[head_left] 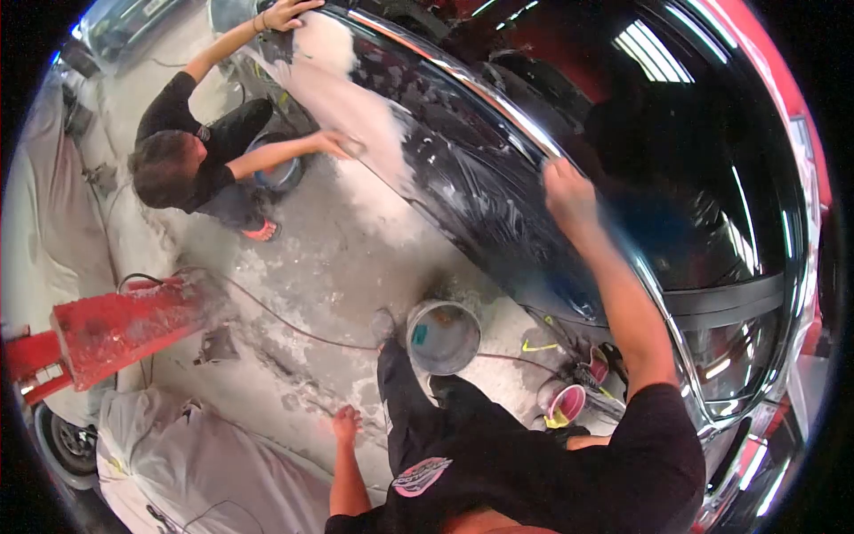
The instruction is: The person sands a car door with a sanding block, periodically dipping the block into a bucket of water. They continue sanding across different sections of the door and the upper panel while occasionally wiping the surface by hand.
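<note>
My right hand (567,191), blurred by motion, is closed at the chrome trim (525,125) below the car's dark windows. What it holds, if anything, is hidden. Below it runs the car's side panel (485,191), dark and wet-looking with whitish streaks, turning pale grey further off. My left hand (345,420) hangs low over the floor with loosely bent fingers and nothing visible in it. Near my feet stands a grey bucket (443,367) containing liquid and a small green piece.
A co-worker (169,165) crouches at the panel's far part, both hands on it. Another bucket (277,178) stands beside them. A pink-lined tub (562,405) sits near my legs. A hose (302,334) crosses the floor. Left are a red lift arm (124,325) and a covered vehicle (196,454).
</note>
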Demonstrator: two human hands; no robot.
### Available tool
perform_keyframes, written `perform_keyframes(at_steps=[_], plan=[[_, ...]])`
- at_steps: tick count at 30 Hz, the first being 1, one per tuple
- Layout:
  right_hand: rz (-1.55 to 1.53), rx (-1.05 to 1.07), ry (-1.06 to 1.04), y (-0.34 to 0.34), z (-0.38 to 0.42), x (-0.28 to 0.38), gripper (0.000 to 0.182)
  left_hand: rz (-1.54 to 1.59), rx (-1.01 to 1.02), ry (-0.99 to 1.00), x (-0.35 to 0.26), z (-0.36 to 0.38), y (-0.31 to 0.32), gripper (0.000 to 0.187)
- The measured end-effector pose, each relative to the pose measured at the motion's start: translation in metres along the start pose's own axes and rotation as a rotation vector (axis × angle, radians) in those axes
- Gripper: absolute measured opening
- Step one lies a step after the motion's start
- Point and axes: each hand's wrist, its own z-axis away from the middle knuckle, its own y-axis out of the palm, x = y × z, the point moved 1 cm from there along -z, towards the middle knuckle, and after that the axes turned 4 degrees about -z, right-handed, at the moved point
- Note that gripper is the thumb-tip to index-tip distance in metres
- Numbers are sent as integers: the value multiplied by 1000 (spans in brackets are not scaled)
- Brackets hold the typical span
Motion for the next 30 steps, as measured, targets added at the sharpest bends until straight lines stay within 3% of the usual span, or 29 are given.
perform_keyframes(at_steps=[3, 4, 6, 7, 10, 12, 14, 16, 18, 21, 24, 27, 30], plan=[[-52, 60, -70, 45, -94, 28, 6, -11, 51, -125, -1, 10, 11, 35], [-126, -43, -118, 69, -137, 35, 5, -45, 81, -192, -6, 14, 14, 35], [-87, -249, -152, 102, -205, 62, 9, -80, 122, -133, -14, -1, 18, 38], [-85, -178, -85, 100, -221, 72, 6, -117, 163, -86, -16, -2, 9, 41], [-111, -164, -166, 93, -185, 50, 4, 24, 88, 37, -51, -7, -1, 42], [-84, -26, -79, 51, -128, 42, 13, 90, 50, 29, -58, -9, -7, 41], [35, -77, -43, 34, -75, 29, 19, 94, -25, -18, -51, -15, -13, 41], [59, -41, -49, 31, -79, 33, 18, 123, -35, -35, -32, -20, -9, 43], [13, -27, -89, 45, -106, 36, 16, 140, 82, -96, -6, -29, -8, 44], [-128, -120, -153, 107, -224, 64, 8, 41, 112, -171, -29, -8, 10, 45], [-215, -215, -106, 141, -305, 94, 19, -33, 134, -83, -56, -9, 8, 45], [-149, -177, -198, 128, -273, 77, 14, 3, 83, -17, -64, -10, -18, 45], [-33, -80, -117, 81, -180, 59, 6, 93, 38, 12, -67, -26, -21, 44]])
